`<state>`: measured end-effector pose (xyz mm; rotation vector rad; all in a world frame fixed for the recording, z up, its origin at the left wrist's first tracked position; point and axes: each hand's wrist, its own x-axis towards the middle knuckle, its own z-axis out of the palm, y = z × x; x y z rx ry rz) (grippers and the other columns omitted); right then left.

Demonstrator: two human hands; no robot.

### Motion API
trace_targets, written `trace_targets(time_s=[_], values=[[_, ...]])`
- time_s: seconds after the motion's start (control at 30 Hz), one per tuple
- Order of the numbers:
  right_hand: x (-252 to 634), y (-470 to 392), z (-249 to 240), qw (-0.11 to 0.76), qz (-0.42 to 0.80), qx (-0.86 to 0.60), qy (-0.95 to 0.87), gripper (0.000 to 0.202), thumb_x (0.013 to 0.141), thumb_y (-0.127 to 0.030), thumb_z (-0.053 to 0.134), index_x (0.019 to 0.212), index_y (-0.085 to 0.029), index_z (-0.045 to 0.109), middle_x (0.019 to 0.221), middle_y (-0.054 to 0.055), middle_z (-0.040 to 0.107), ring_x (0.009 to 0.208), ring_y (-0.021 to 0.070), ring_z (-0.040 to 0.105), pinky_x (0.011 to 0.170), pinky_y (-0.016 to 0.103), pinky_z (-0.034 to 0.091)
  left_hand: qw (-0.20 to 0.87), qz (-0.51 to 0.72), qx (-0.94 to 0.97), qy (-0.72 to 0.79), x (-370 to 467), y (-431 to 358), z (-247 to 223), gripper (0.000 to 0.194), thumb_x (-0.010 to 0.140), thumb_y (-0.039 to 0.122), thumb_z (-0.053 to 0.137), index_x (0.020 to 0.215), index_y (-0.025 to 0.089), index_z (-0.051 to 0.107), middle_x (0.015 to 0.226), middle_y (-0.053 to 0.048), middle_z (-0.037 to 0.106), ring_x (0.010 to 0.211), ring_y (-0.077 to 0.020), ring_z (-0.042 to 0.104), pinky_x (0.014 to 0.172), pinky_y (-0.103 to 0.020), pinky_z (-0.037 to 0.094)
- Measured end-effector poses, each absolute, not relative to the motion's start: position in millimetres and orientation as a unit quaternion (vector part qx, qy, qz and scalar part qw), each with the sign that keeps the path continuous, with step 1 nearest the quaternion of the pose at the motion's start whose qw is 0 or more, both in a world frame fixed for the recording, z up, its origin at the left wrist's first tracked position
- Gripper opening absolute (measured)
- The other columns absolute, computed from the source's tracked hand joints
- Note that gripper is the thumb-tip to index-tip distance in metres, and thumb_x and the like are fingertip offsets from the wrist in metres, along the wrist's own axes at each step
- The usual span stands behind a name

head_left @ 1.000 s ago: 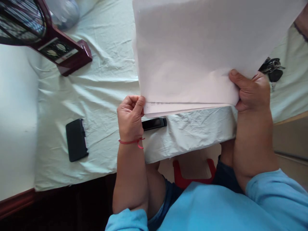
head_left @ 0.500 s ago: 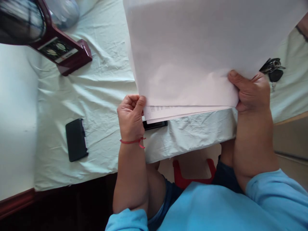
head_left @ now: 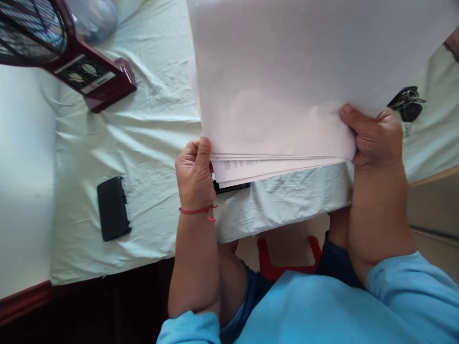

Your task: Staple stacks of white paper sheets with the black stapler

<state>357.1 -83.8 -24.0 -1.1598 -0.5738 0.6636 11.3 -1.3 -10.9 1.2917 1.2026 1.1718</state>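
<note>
Change: left thumb is now standing more upright at the lower left corner of the papers (head_left: 279,81), and more sheet edges are showing there. Lower edges are fanning wider at the left while bunching together at the right, so the sheets are separating at one end only. The papers are also covering more of the phone (head_left: 238,187) than a second ago.

Left hand (head_left: 195,174) is sitting at that corner, fingers curling in, thumb close against them. Can't tell whether a sheet is being pinched. Right hand (head_left: 378,136) isn't shifting noticeably: it's clamping the lower right corner, thumb on top, other fingers hiding behind. Papers are hanging between both hands, above the cloth (head_left: 158,177), running out of view at the top.

Materials: top sheet is looking white, matte, blank, bending softly near the right thumb. A sheet below is showing small print, too small to read. Cloth is pale green, thin, creasing all over. Phone is flat, black, mostly hiding under the papers. A black case (head_left: 114,209), rectangular, is lying left of the left hand. Racket (head_left: 84,74), glossy maroon, meshed head, is lying upper left. Keys (head_left: 409,102) are resting just beside the right hand.
</note>
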Motion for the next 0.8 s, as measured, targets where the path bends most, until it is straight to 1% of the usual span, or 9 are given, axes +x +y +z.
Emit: trace_targets(time_s=[0.1,0.17,0.33,0.43,0.5,0.57,0.63,0.7,0.8], values=[[357.3,-83.9,-24.2,0.745,0.311,-0.530,-0.261,0.075,0.044,-0.058,0.128,0.094,-0.021,0.086,0.115,0.009,0.093,0.135,0.0403,0.086,0.125,0.063,0.072,0.471,0.519,0.524,0.485,11.4,-2.4,-11.8,0.072,0.086,0.085,0.105,0.077,0.026,0.063,0.070,0.004,0.050,0.063,-0.0134,0.051,0.054,-0.029,0.043],[357.4,-84.0,-24.7,0.744,0.316,-0.528,-0.260,0.075,0.045,-0.056,0.128,0.095,-0.022,0.085,0.116,0.009,0.093,0.138,0.0414,0.085,0.125,0.064,0.072,0.476,0.523,0.518,0.481,11.9,-3.9,-11.8,0.072,0.087,0.082,0.106,0.075,0.026,0.062,0.069,0.004,0.049,0.064,-0.0138,0.053,0.055,-0.028,0.046],[356.6,-84.6,-25.1,0.746,0.313,-0.528,-0.259,0.073,0.046,-0.057,0.127,0.094,-0.022,0.084,0.112,0.007,0.092,0.139,0.0424,0.085,0.126,0.066,0.071,0.479,0.511,0.509,0.500,14.3,-6.4,-9.1,0.081,0.085,0.089,0.103,0.071,0.027,0.053,0.068,0.003,0.049,0.064,-0.0152,0.053,0.051,-0.029,0.043],[356.8,-84.8,-25.1,0.747,0.312,-0.525,-0.262,0.073,0.046,-0.055,0.127,0.095,-0.022,0.084,0.113,0.009,0.092,0.143,0.0442,0.083,0.126,0.066,0.071,0.478,0.513,0.507,0.501,15.0,-6.4,-8.6,0.083,0.085,0.090,0.101,0.070,0.027,0.051,0.068,0.002,0.050,0.065,-0.0161,0.054,0.051,-0.030,0.042],[357.5,-84.9,-25.3,0.747,0.314,-0.524,-0.261,0.071,0.048,-0.052,0.126,0.096,-0.022,0.082,0.116,0.010,0.092,0.147,0.0452,0.082,0.128,0.067,0.070,0.479,0.511,0.512,0.497,14.4,-5.8,-9.5,0.079,0.088,0.090,0.100,0.071,0.027,0.054,0.069,0.002,0.052,0.067,-0.0169,0.056,0.053,-0.030,0.043],[358.2,-84.6,-25.8,0.747,0.314,-0.524,-0.264,0.068,0.051,-0.051,0.126,0.094,-0.023,0.081,0.119,0.010,0.092,0.147,0.0442,0.082,0.131,0.066,0.068,0.474,0.509,0.521,0.495,13.0,-4.6,-11.3,0.075,0.090,0.088,0.100,0.074,0.027,0.059,0.071,0.002,0.053,0.068,-0.0171,0.057,0.055,-0.031,0.043],[358.7,-83.7,-26.9,0.749,0.299,-0.525,-0.272,0.067,0.050,-0.055,0.125,0.091,-0.024,0.082,0.119,0.008,0.093,0.142,0.0421,0.085,0.132,0.065,0.067,0.460,0.514,0.527,0.496,11.3,-2.6,-13.6,0.070,0.088,0.085,0.103,0.077,0.027,0.065,0.072,0.002,0.055,0.068,-0.0160,0.054,0.056,-0.030,0.043],[358.3,-82.5,-28.3,0.753,0.274,-0.526,-0.284,0.069,0.049,-0.062,0.125,0.090,-0.025,0.084,0.115,0.004,0.093,0.135,0.0400,0.087,0.132,0.065,0.067,0.443,0.528,0.529,0.495,10.0,-0.2,-15.7,0.065,0.086,0.082,0.106,0.081,0.027,0.072,0.076,0.002,0.060,0.068,-0.0148,0.053,0.058,-0.029,0.044],[356.5,-81.5,-30.2,0.764,0.248,-0.516,-0.297,0.071,0.050,-0.068,0.124,0.094,-0.026,0.086,0.109,0.002,0.092,0.129,0.0373,0.088,0.132,0.064,0.066,0.440,0.550,0.530,0.472,8.6,3.1,-16.9,0.058,0.084,0.074,0.111,0.091,0.028,0.078,0.086,0.001,0.070,0.078,-0.0154,0.063,0.071,-0.028,0.054]])
